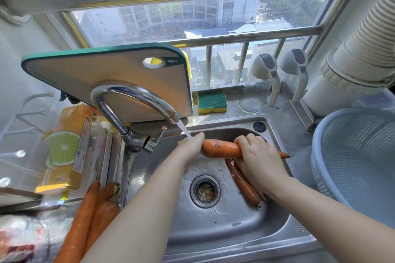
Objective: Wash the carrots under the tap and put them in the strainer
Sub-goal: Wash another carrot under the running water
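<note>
The carrot [220, 149] lies level over the sink [235, 224], gripped round its thin half by my right hand [254, 156]; my left hand [190, 145] rests fairly straight fingers on its thick end, under the stream [184, 130] from the tap [136, 100]; wet and slick, it could slip from my grip on the way right to the strainer [352, 156].

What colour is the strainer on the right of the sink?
The strainer is pale blue-grey with a fine perforated mesh pattern, seen in the head view.

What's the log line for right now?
step: washing | right hand: grips carrot | left hand: touches carrot end under tap | sink: more carrots
</note>
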`<state>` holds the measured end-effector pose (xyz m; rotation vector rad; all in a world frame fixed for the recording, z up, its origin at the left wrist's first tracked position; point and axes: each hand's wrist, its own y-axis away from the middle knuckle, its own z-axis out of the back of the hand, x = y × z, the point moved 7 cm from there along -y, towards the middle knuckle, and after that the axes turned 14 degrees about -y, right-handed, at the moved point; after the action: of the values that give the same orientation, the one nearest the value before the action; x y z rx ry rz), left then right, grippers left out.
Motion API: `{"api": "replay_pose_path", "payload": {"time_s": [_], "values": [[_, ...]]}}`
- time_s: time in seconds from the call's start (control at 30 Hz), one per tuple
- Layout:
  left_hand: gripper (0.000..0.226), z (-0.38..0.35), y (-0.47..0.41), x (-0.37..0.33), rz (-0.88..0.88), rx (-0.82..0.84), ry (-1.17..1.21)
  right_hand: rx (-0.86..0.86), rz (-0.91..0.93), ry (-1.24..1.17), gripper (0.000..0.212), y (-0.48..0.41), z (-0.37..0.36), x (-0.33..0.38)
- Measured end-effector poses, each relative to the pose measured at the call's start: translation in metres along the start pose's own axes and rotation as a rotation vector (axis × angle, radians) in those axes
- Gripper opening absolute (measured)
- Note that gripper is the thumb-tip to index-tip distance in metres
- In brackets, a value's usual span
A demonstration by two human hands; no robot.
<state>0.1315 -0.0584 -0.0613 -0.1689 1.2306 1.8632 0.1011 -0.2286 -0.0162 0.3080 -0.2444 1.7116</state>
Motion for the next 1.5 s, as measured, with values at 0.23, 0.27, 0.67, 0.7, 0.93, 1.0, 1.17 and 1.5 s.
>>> {"api": "replay_pose_path", "payload": {"time_s": [0.23,0.27,0.67,0.7,0.93,1.0,1.17,1.5], "values": [[0.025,0.017,0.017,0.004,-0.261,-0.042,-0.083,0.051,0.147,0.11,0.029,-0.016,-0.009,0.034],[0.022,0.018,0.022,0.004,-0.291,-0.014,-0.068,0.053,0.169,0.099,0.03,-0.019,-0.009,0.038],[0.026,0.028,0.03,0.016,-0.394,0.205,0.151,0.092,0.275,0.101,0.031,-0.033,-0.002,0.051],[0.025,0.028,0.028,0.014,-0.384,0.161,0.157,0.082,0.273,0.101,0.032,-0.033,0.0,0.05],[0.022,0.017,0.027,0.009,-0.259,0.294,0.459,0.019,0.227,0.123,0.029,-0.035,0.005,0.035],[0.021,0.017,0.024,0.013,-0.194,0.311,0.562,-0.009,0.237,0.13,0.029,-0.035,0.005,0.033],[0.023,0.009,0.024,0.013,-0.033,0.257,0.419,-0.129,0.344,0.147,0.033,-0.03,0.012,0.046],[0.033,0.025,0.029,-0.028,-0.425,-0.124,-0.243,-0.04,0.174,0.102,0.029,-0.045,0.015,0.021]]}}
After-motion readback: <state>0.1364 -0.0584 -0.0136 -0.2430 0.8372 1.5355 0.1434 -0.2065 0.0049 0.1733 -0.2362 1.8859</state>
